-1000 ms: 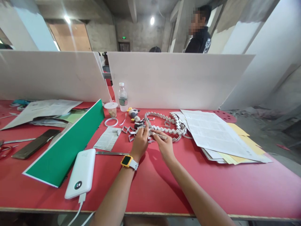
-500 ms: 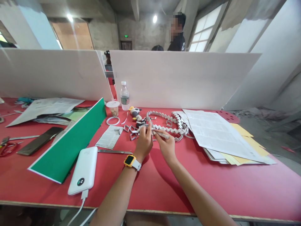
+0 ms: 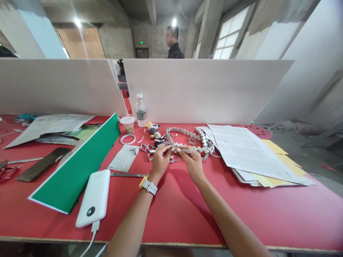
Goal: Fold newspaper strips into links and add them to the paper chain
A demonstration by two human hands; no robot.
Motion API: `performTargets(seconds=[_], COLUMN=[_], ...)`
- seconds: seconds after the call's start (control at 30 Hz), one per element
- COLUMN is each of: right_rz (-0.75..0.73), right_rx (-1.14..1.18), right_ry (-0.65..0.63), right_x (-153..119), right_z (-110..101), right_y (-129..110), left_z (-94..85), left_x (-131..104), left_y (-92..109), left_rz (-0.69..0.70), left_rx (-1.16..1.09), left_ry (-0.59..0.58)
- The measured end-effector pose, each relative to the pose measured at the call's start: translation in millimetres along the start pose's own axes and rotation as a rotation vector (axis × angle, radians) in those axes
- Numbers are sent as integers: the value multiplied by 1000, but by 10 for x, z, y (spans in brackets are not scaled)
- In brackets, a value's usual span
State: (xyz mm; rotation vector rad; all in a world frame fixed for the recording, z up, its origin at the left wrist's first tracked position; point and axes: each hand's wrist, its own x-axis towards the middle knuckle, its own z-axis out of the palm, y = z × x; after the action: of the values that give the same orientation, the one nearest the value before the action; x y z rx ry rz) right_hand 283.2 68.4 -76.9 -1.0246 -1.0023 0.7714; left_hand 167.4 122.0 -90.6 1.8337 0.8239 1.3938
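Observation:
My left hand (image 3: pixel 160 162), with a yellow watch (image 3: pixel 147 185) at its wrist, is closed in a pinch at the middle of the table. My right hand (image 3: pixel 194 166) is closed opposite it, fingertips close to the left ones. Between them is a narrow folded paper strip (image 3: pixel 189 151), pinched by both hands and partly hidden by the fingers. Just behind the hands, a zigzag chain of folded paper (image 3: pixel 184 131) lies in a loop. Several loose folded paper links (image 3: pixel 144 147) rest left of it. A small knitted-looking toy (image 3: pixel 153 129) sits behind these links.
A newspaper sheet (image 3: pixel 123 157) and a metal ruler (image 3: pixel 128 175) lie left of my hands. Farther left are a white power bank (image 3: pixel 93 196) and a green board (image 3: pixel 77 167). A bottle (image 3: pixel 140 110) and a cup (image 3: pixel 128 125) stand behind. Stacked papers (image 3: pixel 243 153) lie right.
My left hand has turned, its raised finger lowering to the strip, and the watch has rotated with the wrist. A person in the background has moved left.

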Motion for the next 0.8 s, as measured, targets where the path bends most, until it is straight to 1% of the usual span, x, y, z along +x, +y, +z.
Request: performTargets(seconds=[0.07, 0.13, 0.23, 0.3, 0.43, 0.57, 0.67, 0.8], right_rz=[24, 17, -31, -71, -115, -67, -64, -54], right_rx=[-3, -41, -171, -253, -300, -254, -264, -239], right_ry=[4, 23, 37, 35, 58, 84, 95, 100], right_x=[2, -5, -32, -51, -57, -34, -29, -21], right_z=[4, 7, 17, 27, 36, 15, -1, -14], right_y=[-21, -55, -109, -131, -128, -107, -104, -86], left_z=[17, 30, 35, 33, 27, 19, 17, 22], left_x=[-1, -4, -10, -14, -16, -8, -1, 6], left_y=[-28, -32, -4, 17, 25, -7, -38, -59], left_rz=[-46, -102, -182, -207, -187, -125, -84, -82], left_rx=[-28, -75, -157, -174, -158, -142, -154, -176], left_ry=[15, 25, 40, 50, 49, 40, 30, 33])
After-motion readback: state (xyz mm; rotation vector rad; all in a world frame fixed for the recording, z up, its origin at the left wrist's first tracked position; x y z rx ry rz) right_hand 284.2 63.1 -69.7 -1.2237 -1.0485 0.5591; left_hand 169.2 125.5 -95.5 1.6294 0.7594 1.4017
